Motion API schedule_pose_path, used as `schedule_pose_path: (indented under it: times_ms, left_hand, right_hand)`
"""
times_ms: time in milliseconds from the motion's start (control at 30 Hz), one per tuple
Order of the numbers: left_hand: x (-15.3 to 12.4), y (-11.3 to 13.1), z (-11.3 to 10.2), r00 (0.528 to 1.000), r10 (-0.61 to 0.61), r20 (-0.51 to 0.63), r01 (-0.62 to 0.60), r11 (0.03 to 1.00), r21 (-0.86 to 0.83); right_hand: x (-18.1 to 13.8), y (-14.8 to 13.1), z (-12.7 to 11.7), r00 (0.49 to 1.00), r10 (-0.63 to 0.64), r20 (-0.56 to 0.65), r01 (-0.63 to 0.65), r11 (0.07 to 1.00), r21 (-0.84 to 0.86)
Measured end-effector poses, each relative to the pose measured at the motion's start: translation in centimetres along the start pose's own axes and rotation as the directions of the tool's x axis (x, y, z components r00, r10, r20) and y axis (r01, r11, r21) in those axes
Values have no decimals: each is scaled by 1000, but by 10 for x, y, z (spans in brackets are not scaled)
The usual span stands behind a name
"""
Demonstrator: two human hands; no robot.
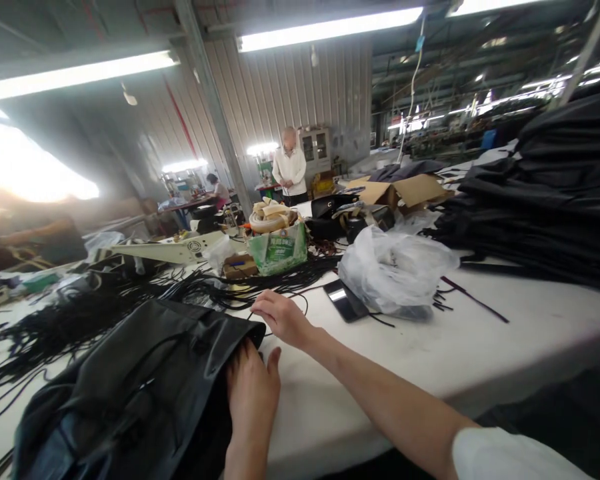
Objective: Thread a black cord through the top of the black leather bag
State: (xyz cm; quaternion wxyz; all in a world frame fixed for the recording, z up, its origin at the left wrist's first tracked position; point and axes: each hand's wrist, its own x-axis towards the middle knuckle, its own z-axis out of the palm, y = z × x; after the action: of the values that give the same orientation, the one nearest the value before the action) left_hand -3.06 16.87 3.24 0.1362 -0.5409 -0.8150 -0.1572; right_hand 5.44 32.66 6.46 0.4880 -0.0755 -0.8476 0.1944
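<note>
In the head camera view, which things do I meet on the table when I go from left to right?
Black bag → left hand → right hand → phone → clear plastic bag → stack of black fabric.

Head camera looks forward and down across the worktable (480, 347), close.

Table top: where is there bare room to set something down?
Bare white table lies right of the right hand, between the clear plastic bag and the near edge. Crowded: black cords at left, the black bag under the left hand, and stacked black fabric far right.
</note>
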Motion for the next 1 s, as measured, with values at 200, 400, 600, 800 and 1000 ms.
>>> schedule_pose_path:
  times_ms: [200,400,600,800,1000]
  left_hand:
    - [3,-12,30,986,-48,-161,-1,958,-288]
    - [-1,-21,31,985,-104,-140,19,863,-505]
    - [-20,-40,7,975,-214,-56,136,779,-612]
    - [-14,-53,-11,901,-405,157,345,447,-825]
    - [-9,-25,-9,869,-351,348,310,-163,-937]
  right_hand:
    - [5,13,18,959,32,281,14,987,-160]
    - [-4,8,17,972,39,232,-7,990,-139]
    - [-10,8,16,980,64,189,-40,991,-128]
    - [-9,12,18,980,93,175,-75,992,-103]
    - [-7,11,17,977,86,193,-58,987,-148]
